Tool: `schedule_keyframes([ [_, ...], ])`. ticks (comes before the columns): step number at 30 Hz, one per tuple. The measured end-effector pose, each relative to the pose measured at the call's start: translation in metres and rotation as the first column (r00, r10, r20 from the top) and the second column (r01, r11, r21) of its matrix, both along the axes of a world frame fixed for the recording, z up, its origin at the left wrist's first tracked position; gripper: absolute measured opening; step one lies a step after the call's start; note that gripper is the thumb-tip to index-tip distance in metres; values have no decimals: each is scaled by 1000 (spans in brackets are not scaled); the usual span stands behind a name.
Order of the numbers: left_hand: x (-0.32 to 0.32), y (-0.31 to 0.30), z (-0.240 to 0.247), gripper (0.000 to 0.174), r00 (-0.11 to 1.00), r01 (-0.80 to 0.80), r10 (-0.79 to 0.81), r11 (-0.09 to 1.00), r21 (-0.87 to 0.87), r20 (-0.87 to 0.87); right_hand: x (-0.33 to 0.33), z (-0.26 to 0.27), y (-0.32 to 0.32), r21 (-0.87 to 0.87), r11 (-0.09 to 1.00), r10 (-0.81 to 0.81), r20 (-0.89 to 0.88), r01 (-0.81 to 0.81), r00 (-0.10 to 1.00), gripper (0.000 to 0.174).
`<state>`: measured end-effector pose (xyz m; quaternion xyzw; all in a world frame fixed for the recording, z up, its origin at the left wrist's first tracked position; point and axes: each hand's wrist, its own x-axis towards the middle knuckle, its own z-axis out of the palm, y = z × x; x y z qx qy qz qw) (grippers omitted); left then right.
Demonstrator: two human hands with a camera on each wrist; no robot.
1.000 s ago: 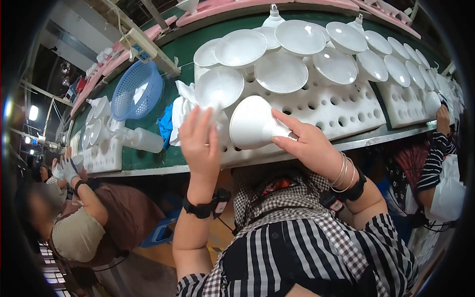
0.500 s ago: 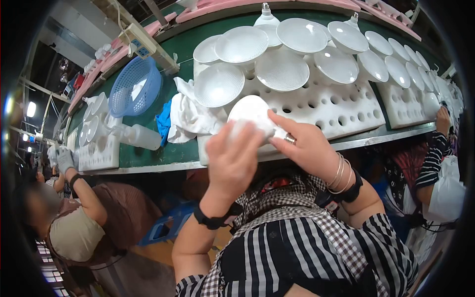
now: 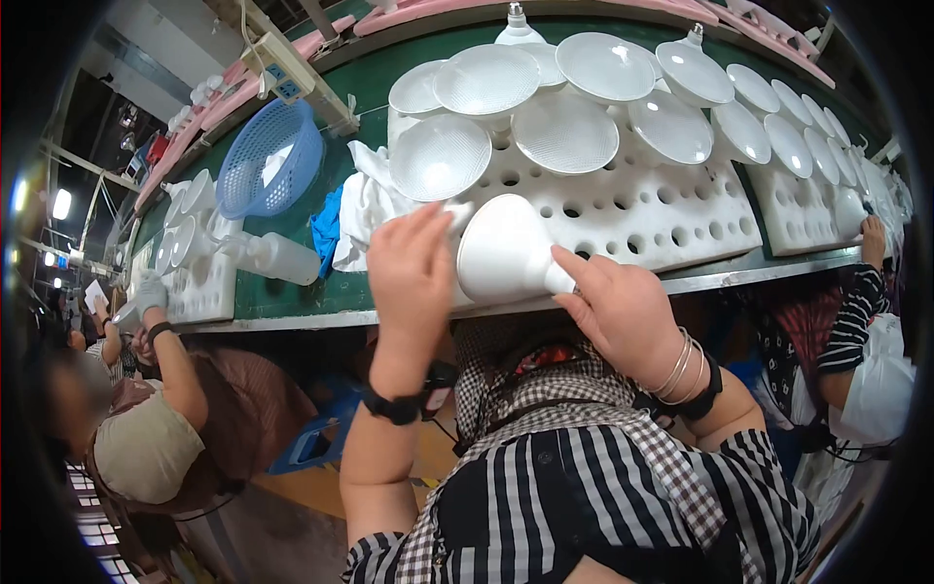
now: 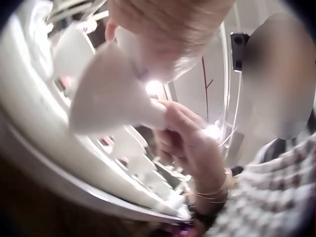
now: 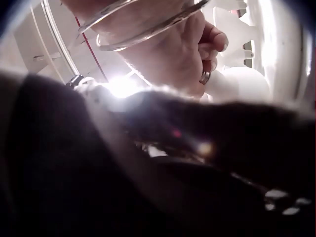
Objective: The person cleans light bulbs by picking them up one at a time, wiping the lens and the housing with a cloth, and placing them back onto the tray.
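My right hand grips a white cone-shaped lamp bulb by its narrow base end, the wide face turned to the left. In the left wrist view the bulb tilts, with the right hand round its neck. My left hand is raised beside the wide face, fingers bent over a small white cloth that is mostly hidden. The right wrist view catches the right hand and part of the bulb; dark fabric hides the lower part.
Behind the hands a white foam block with holes bears several bulbs, faces up. A crumpled white cloth, a blue cloth, a blue basket and a plastic bottle lie left. Another person works at far left.
My left hand crossed over the bulb's face half a second ago, blurred, and is now back to its left. The right hand keeps its hold on the bulb, which has turned slightly.
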<state>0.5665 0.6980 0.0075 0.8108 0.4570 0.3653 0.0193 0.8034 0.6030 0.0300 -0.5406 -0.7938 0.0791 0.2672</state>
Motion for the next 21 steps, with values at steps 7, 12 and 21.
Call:
schedule_keyframes([
  [7, 26, -39, 17, 32, 976, 148, -165, 981, 127, 138, 6, -4, 5, -52, 997, -59, -229, 48, 972, 36],
  [12, 4, -20, -16, 36, 979, 179, -150, 958, 224, -139, 3, -2, 14, -22, 998, -58, -233, 54, 971, 31],
  [21, 5, -25, -2, 36, 848, 18, -46, 998, 58, 528, 17, 11, 16, 152, 986, 97, -153, -74, 983, 25],
])
